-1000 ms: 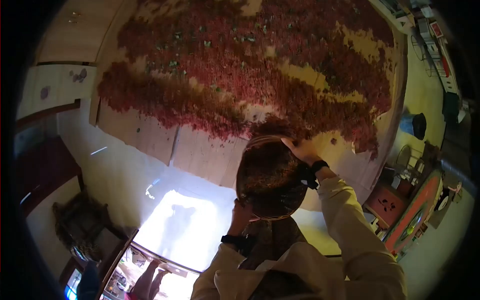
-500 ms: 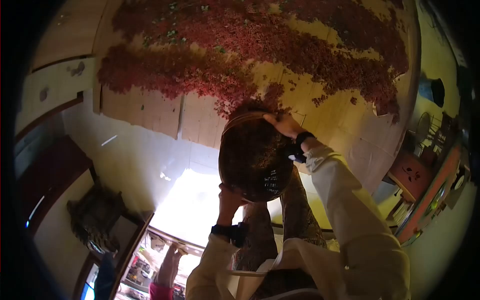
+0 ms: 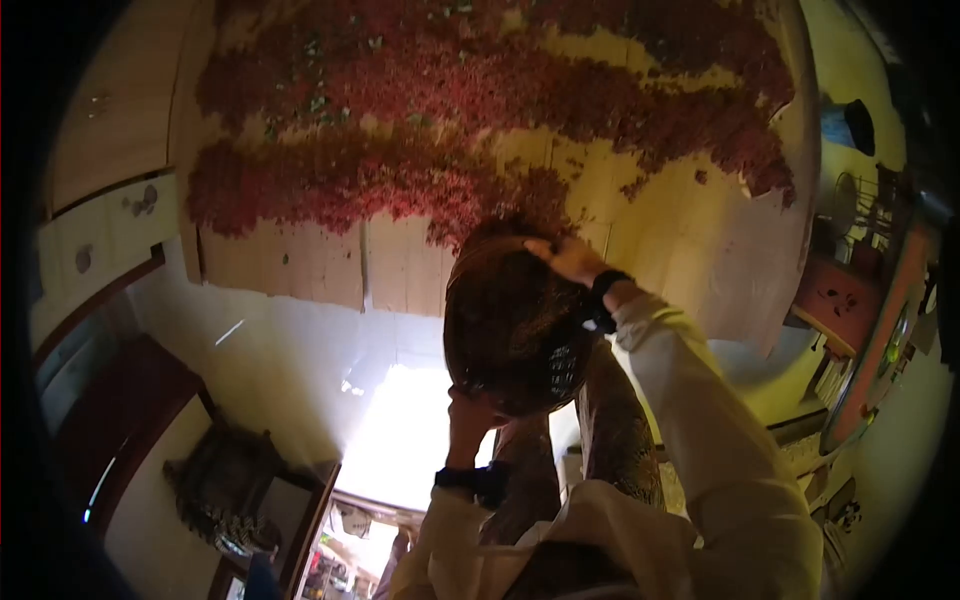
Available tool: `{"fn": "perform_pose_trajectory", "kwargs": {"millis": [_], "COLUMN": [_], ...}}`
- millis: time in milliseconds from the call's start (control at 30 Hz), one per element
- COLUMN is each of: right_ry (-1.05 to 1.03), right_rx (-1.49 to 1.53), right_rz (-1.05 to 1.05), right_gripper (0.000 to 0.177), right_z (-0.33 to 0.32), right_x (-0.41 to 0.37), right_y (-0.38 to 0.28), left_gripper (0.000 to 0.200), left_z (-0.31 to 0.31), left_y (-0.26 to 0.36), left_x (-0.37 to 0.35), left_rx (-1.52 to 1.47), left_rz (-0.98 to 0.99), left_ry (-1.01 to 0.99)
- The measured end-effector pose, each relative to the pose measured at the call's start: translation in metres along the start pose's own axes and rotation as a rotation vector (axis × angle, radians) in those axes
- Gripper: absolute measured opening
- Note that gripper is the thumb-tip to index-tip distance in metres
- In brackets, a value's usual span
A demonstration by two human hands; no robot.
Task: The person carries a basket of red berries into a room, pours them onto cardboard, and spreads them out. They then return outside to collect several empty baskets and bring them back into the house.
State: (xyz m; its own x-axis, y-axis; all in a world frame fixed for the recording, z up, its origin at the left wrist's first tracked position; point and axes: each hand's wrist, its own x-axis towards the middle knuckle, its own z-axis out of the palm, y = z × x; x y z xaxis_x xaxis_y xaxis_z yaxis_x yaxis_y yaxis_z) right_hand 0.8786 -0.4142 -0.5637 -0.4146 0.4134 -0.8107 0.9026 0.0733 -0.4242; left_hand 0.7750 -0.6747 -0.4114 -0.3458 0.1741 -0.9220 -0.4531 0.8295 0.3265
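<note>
A dark round woven basket (image 3: 515,320) is tilted over the near edge of the red plant clusters (image 3: 370,175), which lie in bands on tan sheets of cardboard (image 3: 680,235). On the basket's far right rim, my right hand (image 3: 575,260) is closed, with the fingers over the edge. My left hand (image 3: 472,415) grips the lower left side of the basket, its fingers partly hidden beneath. Small red clusters touch the far rim. The basket's inside is dark, with little visible in it.
An ornate dark chair (image 3: 225,485) stands at the lower left near a bright doorway. Drawers (image 3: 110,225) line the left side. At the right are a blue-black bucket (image 3: 848,125), a wire rack and an orange-edged table (image 3: 880,340).
The view has shifted, so the clusters and cardboard sit slightly lower and further left. The basket has tilted a little, and both hands still hold it.
</note>
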Motion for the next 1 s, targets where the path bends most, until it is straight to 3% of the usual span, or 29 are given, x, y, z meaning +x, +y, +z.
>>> {"fn": "perform_pose_trajectory", "kwargs": {"millis": [67, 100, 133, 167, 200, 233, 267, 300, 333, 400, 433, 533, 567, 633, 667, 767, 833, 933, 1000], "right_ry": [0.178, 0.166, 0.024, 0.024, 0.039, 0.158, 0.263, 0.244, 0.144, -0.057, -0.101, -0.056, -0.060, 0.169, 0.177, 0.077, 0.053, 0.089, 0.271], "right_rx": [-0.061, -0.081, -0.091, 0.002, 0.085, 0.042, 0.012, -0.095, -0.076, -0.033, 0.305, 0.185, 0.182, 0.188, 0.184, -0.119, -0.072, -0.062, -0.081], "right_rz": [-0.033, -0.020, 0.096, 0.024, -0.071, -0.120, -0.182, -0.240, -0.255, -0.276, -0.334, -0.058, -0.069, -0.321, -0.303, -0.541, -0.399, -0.233, -0.210], "right_gripper": [0.074, 0.078, 0.081, 0.084, 0.086, 0.083, 0.080, 0.068, 0.062, 0.051, 0.054, 0.061, 0.061, 0.056, 0.056, 0.044, 0.048, 0.056, 0.062], "right_z": [0.000, -0.016, -0.027, -0.014, -0.010, -0.024, -0.026, -0.019, -0.015, -0.013, -0.008, -0.019, -0.013, 0.001, 0.009, 0.013, -0.006, -0.032, -0.041], "right_x": [-0.004, -0.021, -0.027, -0.018, -0.003, -0.009, -0.022, -0.003, -0.008, -0.019, -0.006, -0.019, -0.020, -0.019, -0.018, 0.020, -0.010, -0.055, -0.069], "right_y": [-0.010, -0.023, -0.029, -0.007, 0.009, -0.006, -0.021, 0.020, 0.017, 0.011, 0.051, 0.081, 0.103, 0.164, 0.193, 0.261, 0.208, 0.183, 0.178], "left_gripper": [0.052, 0.050, 0.048, 0.047, 0.045, 0.039, 0.037, 0.036, 0.035, 0.032, 0.031, 0.028, 0.021, 0.023, 0.024, 0.028, 0.030, 0.035, 0.038], "left_z": [-0.015, -0.017, -0.015, -0.013, 0.008, 0.009, 0.008, 0.006, 0.006, 0.033, 0.048, 0.078, 0.084, 0.095, 0.097, 0.114, 0.133, 0.146, 0.152], "left_y": [0.002, -0.002, -0.009, -0.013, 0.012, -0.006, -0.026, -0.046, -0.065, -0.059, -0.053, -0.047, -0.040, -0.037, -0.038, -0.039, -0.043, -0.046, -0.042], "left_x": [0.005, 0.006, 0.002, -0.003, -0.009, 0.008, 0.016, 0.022, 0.026, 0.011, 0.008, -0.005, -0.024, -0.037, -0.036, -0.035, -0.044, -0.061, -0.065], "left_rx": [-0.044, 0.499, 0.556, 0.613, 0.138, 0.074, 0.358, 0.735, 0.968, 0.875, 0.853, 1.003, 0.672, 0.541, 0.547, 0.585, 0.601, 0.615, 0.639], "left_rz": [-0.039, 0.524, 0.508, 0.492, -0.041, -0.081, 0.235, 0.647, 1.023, 0.583, 0.428, 0.328, 0.185, 0.152, 0.166, 0.179, 0.200, 0.209, 0.207], "left_ry": [-0.016, -0.041, -0.027, -0.014, 0.070, 0.083, -0.046, -0.059, 0.033, 0.070, 0.084, 0.108, 0.199, 0.193, 0.176, 0.175, 0.147, 0.052, 0.005]}}
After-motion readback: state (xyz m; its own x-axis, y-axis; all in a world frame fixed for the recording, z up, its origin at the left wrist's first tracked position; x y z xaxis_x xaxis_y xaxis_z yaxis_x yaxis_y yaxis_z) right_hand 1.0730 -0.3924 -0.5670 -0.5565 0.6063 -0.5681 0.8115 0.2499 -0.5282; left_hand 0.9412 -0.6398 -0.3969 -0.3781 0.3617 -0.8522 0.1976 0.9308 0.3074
